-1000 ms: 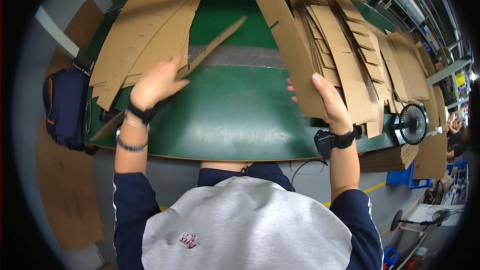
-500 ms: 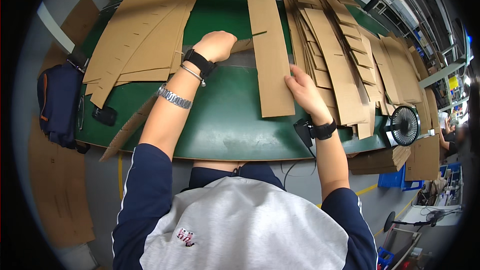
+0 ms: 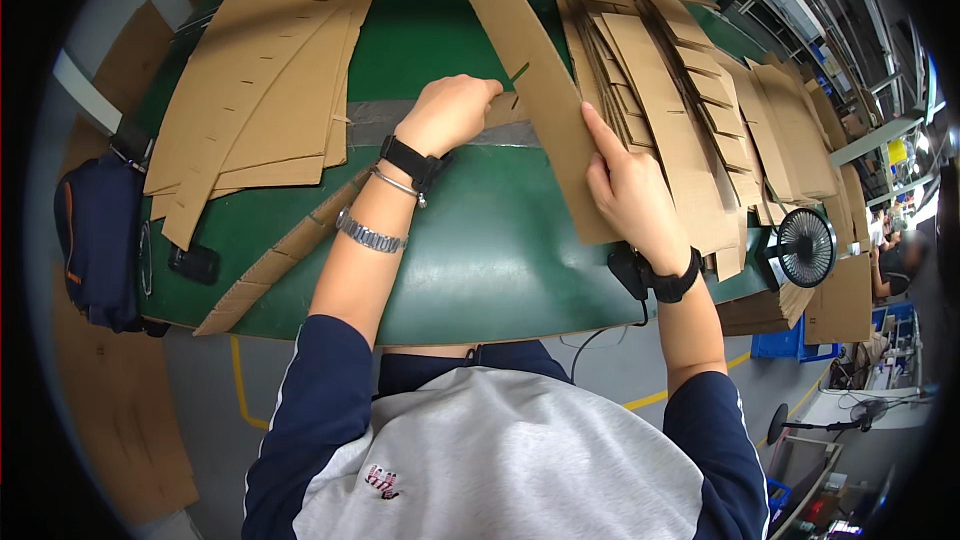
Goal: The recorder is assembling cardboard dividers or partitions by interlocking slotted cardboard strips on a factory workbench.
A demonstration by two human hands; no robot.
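Observation:
My right hand [image 3: 640, 190] grips a flat cardboard strip [image 3: 560, 130] by its right edge, index finger stretched along it. The strip stands tilted, its top leaning to the left, and a short slot is cut midway in its left edge. My left hand [image 3: 447, 116] is closed on a long, narrow cardboard divider [image 3: 285, 252]. That divider passes behind my left forearm, and its far end [image 3: 507, 111] shows a slot beside the strip's slot. Whether the two slots have engaged I cannot tell.
On the green table [image 3: 480, 280], slotted cardboard sheets [image 3: 250, 80] lie at left and stacked strips [image 3: 660, 110] at right. A small black fan [image 3: 805, 245] stands at the right edge, a dark blue bag [image 3: 95, 240] at the left. A black box-shaped object [image 3: 195, 263] lies near the bag.
The strip in my right hand has tilted, its top swinging left and its face turning away. My right hand has moved lower and further around its edge. The left hand keeps hold of the divider.

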